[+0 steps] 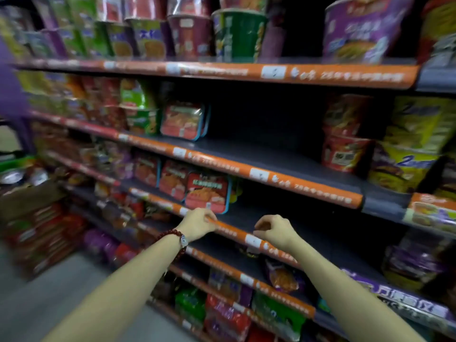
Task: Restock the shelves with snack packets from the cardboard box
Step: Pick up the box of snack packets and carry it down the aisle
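Reaching toward the shelves (291, 166), both hands hover at the orange price rail (232, 230) of the third shelf from the top. The left hand (197, 222), with a bead bracelet (172, 236) on its wrist, lies against the rail with fingers curled loosely; whether it pinches the rail cannot be told. The right hand (274, 230) hangs just above the same rail, fingers loosely curled round nothing.

Just behind the left hand a red tray packet (207, 193) with a blue rim stands upright at the shelf front, with more of the same kind in a row to its left. To its right the shelf is bare and dark. One shelf up, another pair of red trays (182, 120) stands beside green bags (138, 107), then a wide bare stretch, then red cups (345, 144) stacked two high and yellow bags (409, 149). Noodle cups (237, 35) line the top shelf. Lower shelves hold mixed packets, blurred.

A cardboard box (29, 201) sits low at the left, with red packets in front of it.
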Motion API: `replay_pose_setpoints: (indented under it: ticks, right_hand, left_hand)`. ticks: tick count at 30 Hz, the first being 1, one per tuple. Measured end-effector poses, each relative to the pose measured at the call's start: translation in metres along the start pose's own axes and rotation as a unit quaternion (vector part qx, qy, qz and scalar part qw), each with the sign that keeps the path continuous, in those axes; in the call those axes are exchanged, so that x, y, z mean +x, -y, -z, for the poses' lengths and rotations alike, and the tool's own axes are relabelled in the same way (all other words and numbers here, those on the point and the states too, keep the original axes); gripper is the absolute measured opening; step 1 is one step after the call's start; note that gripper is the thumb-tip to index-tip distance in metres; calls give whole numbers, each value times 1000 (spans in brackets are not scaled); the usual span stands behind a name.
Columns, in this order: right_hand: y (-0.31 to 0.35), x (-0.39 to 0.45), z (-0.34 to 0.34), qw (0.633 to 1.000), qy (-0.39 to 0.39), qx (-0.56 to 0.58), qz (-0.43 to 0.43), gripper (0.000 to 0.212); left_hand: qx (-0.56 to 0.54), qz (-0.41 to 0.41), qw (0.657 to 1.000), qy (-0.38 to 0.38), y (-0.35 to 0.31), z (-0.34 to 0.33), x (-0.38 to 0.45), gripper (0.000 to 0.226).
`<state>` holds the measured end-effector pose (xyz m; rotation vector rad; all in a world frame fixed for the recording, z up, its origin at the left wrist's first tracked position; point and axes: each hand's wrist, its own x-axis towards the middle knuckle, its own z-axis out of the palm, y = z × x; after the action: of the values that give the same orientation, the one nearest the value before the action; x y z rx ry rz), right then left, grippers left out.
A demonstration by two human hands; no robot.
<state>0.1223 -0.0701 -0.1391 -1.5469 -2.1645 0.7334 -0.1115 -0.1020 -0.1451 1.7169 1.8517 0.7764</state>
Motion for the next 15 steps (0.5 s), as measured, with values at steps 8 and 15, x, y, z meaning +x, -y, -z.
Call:
replay_pose_setpoints:
  ticks: [8,15]
  right_hand:
    - [16,2,-112,990,138,1,43,21]
    - [81,21,-190,973,209,-4,94,21]
  left_hand:
    - [-5,161,985,-58,107,-2,-86,8]
    - [-25,251,963,-99,182,36,-126,10]
